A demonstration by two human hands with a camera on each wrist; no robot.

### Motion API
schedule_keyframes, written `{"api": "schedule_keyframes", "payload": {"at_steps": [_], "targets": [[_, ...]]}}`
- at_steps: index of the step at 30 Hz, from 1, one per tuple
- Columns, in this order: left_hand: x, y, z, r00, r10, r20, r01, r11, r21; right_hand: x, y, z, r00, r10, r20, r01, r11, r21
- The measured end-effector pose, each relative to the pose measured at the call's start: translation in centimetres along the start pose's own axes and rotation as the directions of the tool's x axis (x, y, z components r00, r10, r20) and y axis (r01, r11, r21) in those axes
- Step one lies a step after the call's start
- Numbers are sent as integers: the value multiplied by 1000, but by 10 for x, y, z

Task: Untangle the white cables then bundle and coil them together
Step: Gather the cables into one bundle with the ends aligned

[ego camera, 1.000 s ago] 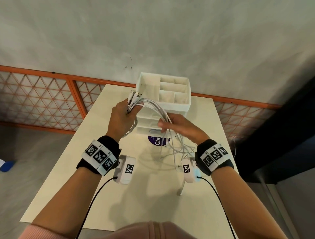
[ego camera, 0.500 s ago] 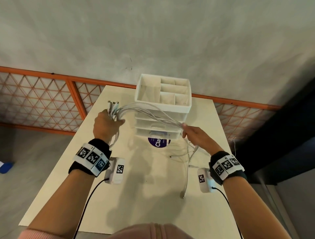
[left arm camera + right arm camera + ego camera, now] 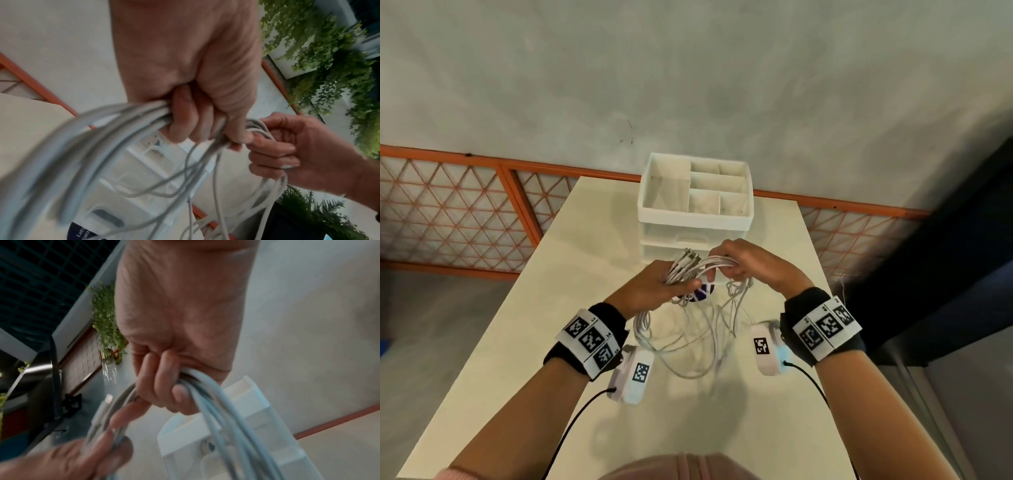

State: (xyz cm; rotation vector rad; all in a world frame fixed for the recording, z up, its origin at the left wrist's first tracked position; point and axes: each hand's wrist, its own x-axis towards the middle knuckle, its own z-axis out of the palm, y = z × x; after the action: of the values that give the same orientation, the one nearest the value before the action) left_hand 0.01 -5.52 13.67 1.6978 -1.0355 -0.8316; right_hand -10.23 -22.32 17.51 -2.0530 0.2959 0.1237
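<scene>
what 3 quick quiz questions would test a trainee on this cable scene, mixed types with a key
1. True or false: the white cables lie coiled inside the organizer.
2. Which hand holds the end with the metal plugs? A left hand B right hand C neither
3. Fill in: the loose loops hang down toward the ____.

Key: 1 false; 2 A; 3 table

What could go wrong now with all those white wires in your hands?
The loose loops of the white cables hang below both hands onto the table, so they might knot again while being coiled. The left hand grips the plug ends and the right hand grips the strands beside it; a plug could slip out. Swinging loops could snag the white organizer.
</scene>
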Motion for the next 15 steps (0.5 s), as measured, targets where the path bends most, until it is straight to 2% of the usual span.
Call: {"api": "schedule_keyframes", "payload": {"at_steps": [2,5,8,10,12,15], "targets": [[5,-3,-1,992,68,-108,-63,996,56,-3,9,-1,999,7,-34,-6,999,37],[14,-1,-8,959,136,-250,-95,981,172,-4,32,-4,996,16,-92,-18,1000,-21],[17,0,-17,917,187,-351,-105,965,240,-3,67,-12,976,137,-170,-160,978,-132],[18,-1,-26,879,194,-435,-72,957,283,-4,89,-18,920,258,-295,-334,910,-245],[18,-1,-34,857,194,-477,-25,941,338,-6,105,-21,864,310,-397,-434,858,-275],[17,-3,-35,886,176,-429,-1,926,378,-8,111,-24,817,291,-498,-488,809,-328]]}}
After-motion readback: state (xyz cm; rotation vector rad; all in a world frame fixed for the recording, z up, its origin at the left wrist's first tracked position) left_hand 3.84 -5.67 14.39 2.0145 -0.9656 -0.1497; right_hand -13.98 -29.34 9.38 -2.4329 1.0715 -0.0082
